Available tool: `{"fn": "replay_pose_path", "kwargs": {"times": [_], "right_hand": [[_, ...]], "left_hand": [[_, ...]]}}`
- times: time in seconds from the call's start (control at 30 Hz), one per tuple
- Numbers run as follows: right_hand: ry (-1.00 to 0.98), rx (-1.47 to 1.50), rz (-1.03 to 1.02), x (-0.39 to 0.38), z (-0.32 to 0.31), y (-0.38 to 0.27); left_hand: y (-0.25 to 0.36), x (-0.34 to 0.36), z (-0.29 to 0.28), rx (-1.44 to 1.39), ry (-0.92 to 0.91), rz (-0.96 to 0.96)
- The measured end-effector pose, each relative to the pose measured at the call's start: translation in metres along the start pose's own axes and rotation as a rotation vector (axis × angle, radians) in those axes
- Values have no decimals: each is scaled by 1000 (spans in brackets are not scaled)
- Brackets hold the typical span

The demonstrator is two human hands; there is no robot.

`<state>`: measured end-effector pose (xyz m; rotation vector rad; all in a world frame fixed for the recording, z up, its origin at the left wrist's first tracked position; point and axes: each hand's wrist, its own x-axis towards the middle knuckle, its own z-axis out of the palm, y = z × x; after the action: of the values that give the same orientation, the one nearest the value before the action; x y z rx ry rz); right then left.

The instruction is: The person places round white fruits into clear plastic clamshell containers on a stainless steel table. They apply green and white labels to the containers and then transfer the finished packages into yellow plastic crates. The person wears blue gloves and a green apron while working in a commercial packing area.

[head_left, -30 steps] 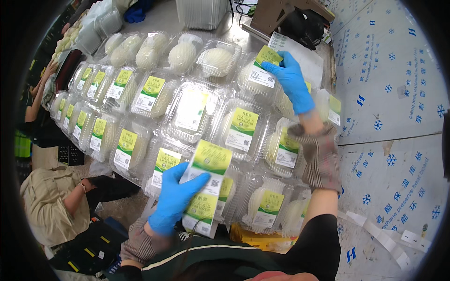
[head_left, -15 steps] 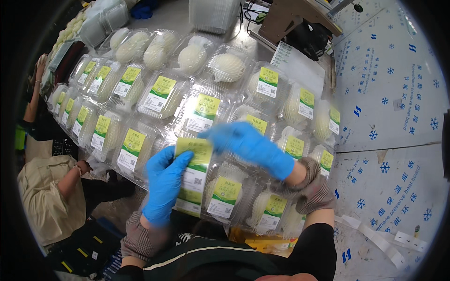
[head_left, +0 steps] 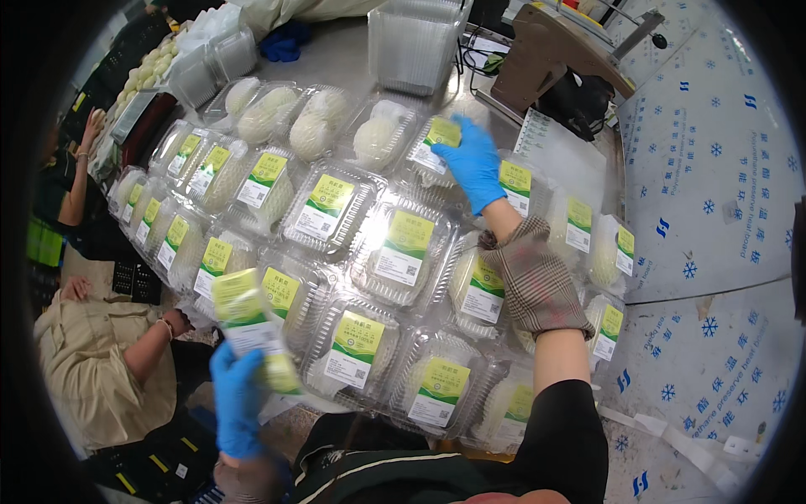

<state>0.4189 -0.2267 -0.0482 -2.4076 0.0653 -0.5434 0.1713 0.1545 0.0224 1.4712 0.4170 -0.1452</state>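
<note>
In the head view, the person's gloved left hand (head_left: 238, 403) grasps a slightly blurred strip of labels (head_left: 245, 323), green, yellow and white, at the near side of the rows of labelled boxes (head_left: 351, 353). The gloved right hand (head_left: 474, 164) has its fingers on a single label (head_left: 435, 144) over a clear box (head_left: 417, 175) farther back; whether they pinch or merely press it, one cannot tell.

Label strip (head_left: 252, 326): yellow-green and white, motion-blurred, slanting, near left
Box (head_left: 430, 180): clear plastic, far row
Single label (head_left: 437, 137): same colours, against box top, partly covered
</note>
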Motion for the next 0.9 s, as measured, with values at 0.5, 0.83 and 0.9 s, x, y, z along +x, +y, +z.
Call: {"fn": "replay_pose_path", "kwargs": {"times": [0.5,0.83,0.9], "right_hand": [[-746,749,72,-108,-9,-214],[-360,558,40,-101,41,-273],[-146,724,263,-38,49,-242]], "left_hand": [[47,53,25,119,-214,107],[61,127,-9,-309,-311,-61],[50,122,-21,-7,-409,42]]}}
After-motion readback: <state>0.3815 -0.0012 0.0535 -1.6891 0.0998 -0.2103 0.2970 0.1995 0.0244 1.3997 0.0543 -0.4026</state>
